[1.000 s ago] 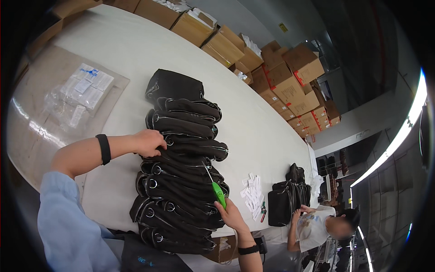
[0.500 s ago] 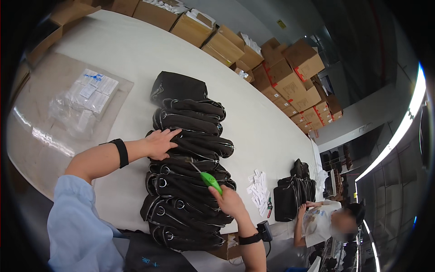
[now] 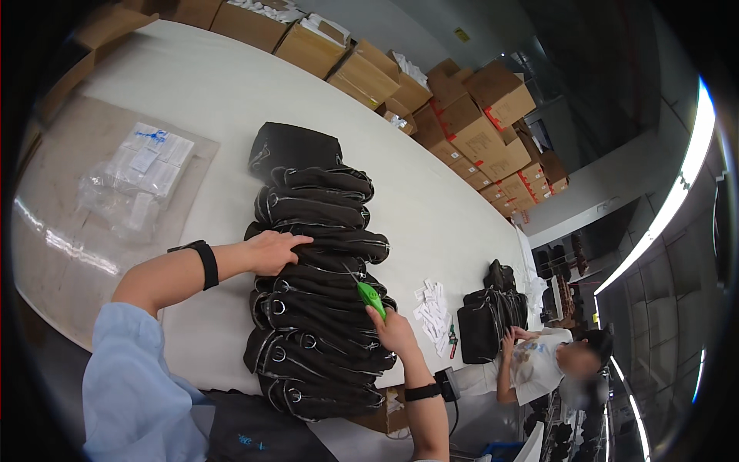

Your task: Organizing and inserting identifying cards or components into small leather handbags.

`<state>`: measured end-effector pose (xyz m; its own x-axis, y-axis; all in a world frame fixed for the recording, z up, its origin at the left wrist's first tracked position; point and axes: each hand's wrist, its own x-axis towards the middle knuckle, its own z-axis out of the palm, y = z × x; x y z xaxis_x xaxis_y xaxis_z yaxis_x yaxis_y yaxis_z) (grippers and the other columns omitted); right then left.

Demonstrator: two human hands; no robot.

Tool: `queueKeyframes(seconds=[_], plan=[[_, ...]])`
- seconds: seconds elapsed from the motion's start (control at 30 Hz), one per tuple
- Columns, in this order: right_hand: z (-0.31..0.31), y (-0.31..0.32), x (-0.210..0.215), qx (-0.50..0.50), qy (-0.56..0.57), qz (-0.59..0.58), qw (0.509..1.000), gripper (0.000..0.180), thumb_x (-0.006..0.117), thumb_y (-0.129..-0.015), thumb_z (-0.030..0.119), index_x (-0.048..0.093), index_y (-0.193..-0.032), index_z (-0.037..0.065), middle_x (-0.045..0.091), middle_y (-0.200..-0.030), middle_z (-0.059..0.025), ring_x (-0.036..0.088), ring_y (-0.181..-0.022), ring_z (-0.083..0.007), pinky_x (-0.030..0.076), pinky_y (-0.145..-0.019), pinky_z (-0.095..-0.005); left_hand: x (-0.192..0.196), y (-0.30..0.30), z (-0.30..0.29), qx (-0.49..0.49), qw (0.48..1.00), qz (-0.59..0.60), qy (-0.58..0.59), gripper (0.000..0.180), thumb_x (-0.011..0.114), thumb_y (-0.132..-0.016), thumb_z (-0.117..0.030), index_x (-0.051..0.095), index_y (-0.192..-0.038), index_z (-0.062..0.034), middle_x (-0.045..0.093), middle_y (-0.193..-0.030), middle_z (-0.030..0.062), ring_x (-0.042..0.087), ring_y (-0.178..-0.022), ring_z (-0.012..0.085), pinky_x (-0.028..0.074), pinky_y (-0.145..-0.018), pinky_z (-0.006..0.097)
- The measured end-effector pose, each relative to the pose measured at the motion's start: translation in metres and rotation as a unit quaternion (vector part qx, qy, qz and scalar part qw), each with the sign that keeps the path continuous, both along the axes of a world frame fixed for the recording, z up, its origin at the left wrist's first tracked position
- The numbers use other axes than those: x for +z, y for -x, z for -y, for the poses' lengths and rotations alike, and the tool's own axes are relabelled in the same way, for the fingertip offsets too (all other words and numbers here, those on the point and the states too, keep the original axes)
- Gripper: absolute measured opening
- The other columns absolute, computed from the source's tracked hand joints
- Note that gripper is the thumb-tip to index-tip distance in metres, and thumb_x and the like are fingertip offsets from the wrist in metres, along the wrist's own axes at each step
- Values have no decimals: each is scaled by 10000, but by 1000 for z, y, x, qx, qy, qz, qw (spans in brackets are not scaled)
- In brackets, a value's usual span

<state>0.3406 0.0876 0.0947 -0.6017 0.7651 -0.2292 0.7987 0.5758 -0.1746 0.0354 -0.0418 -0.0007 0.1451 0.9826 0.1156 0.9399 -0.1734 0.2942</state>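
A long row of black bags with pale-edged zippers and metal rings lies packed together on the white table. My left hand rests on one bag around the middle of the row. Its index finger is stretched out along the fabric, while the other fingers bend down against the bag. In my right hand, closed around the handle, is a green-handled tool with a thin metal shaft. The shaft points up and left, over the bags just right of my left hand; whether its tip touches fabric I cannot tell.
A plastic-wrapped pack of white boxes lies at the left. White paper strips and a small red-and-green tool are on the right. Another person handles black bags there. Cardboard boxes line the far edge.
The green-handled tool has swung steeper, its tip moving right, away from my left hand. My left hand has slid slightly down the row, its fingers less spread.
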Motion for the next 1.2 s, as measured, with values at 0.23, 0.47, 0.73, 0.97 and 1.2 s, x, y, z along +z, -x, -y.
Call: queueKeyframes(seconds=[0.23, 0.47, 0.73, 0.97, 1.2], plan=[[36, 1, 2, 56, 36, -21, 998, 548, 483, -954, 505, 592, -863, -24, 628, -721, -222, 639, -746, -398, 483, -678, -441, 5, -5, 10, 95, 990, 79, -63, 409, 502, -862, -319, 635, -1161, -73, 368, -1450, 157, 474, -1202, 315, 407, -991, 444], [19, -34, 3, -5, 45, -65, 997, 586, 461, -952, 528, 571, -856, -40, 624, -754, -282, 615, -787, -464, 479, -689, -495, 10, -4, 1, 74, 973, 194, -103, 277, 600, -759, -49, 599, -1029, -111, 464, -1354, 93, 537, -1126, 297, 492, -870, 378], [45, -1, 22, 40, 98, -4, 994, 582, 467, -946, 534, 573, -862, -32, 632, -784, -275, 617, -799, -460, 482, -703, -496, 21, -11, -7, 75, 994, -65, 47, 530, 686, -777, -482, 648, -1221, -195, 32, -1564, 209, 359, -1300, 308, 422, -971, 449], [16, 2, 20, 27, 49, 16, 998, 624, 451, -946, 556, 593, -893, -49, 629, -739, -252, 632, -791, -423, 487, -700, -450, 23, -9, -6, 87, 995, -48, 20, 629, 722, -717, -536, 643, -1218, -164, 41, -1554, 226, 354, -1309, 331, 416, -976, 445], [28, -38, 15, -11, 163, -24, 986, 598, 452, -951, 552, 600, -863, -21, 642, -692, -142, 650, -685, -295, 497, -669, -377, 6, -14, -11, 99, 993, -26, -52, 474, 731, -738, -379, 674, -1143, -140, 170, -1540, 182, 339, -1323, 313, 345, -1036, 450]])
